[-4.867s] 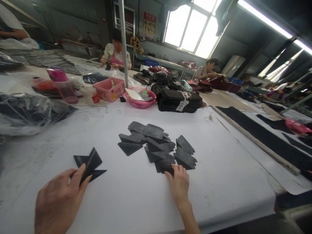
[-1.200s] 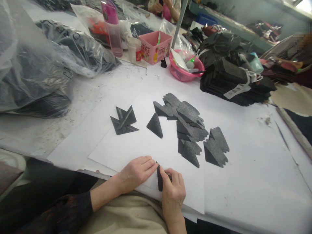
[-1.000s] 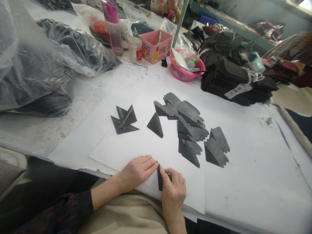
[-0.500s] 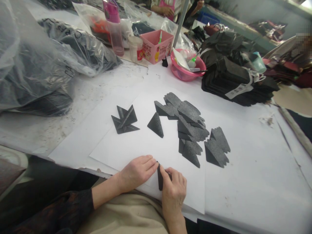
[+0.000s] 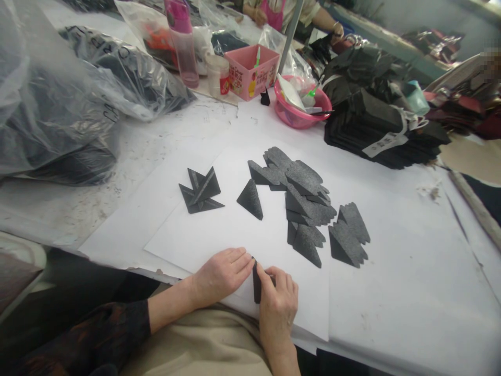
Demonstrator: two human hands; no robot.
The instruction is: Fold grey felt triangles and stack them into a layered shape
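A small black piece [image 5: 257,286] with a straight folded edge lies on white paper at the table's near edge, partly covered by my fingers. My right hand [image 5: 279,297] is closed on it, thumb along its top and the other fingers curled over its right side. From the left, my left hand [image 5: 226,270] meets the piece's far tip with its fingers pressed together; its thumb is hidden. Beyond my hands are a single dark triangular piece [image 5: 251,200], a few folded triangles [image 5: 201,192] in a small heap, and an overlapping spread of speckled black pieces [image 5: 307,183].
Two more speckled pieces [image 5: 348,237] lie to the right. Farther back stand a pink basin [image 5: 299,121], a pink box [image 5: 246,78], a jar [image 5: 217,75] and a bottle [image 5: 183,52]. Plastic bags [image 5: 58,104] fill the left; a tied black stack [image 5: 376,130] sits right. Another person's arm [image 5: 324,21] shows behind.
My hands and the black piece stay almost in place. At the back, the other person's arm has reached farther over the dark material. The whole view has shifted very slightly.
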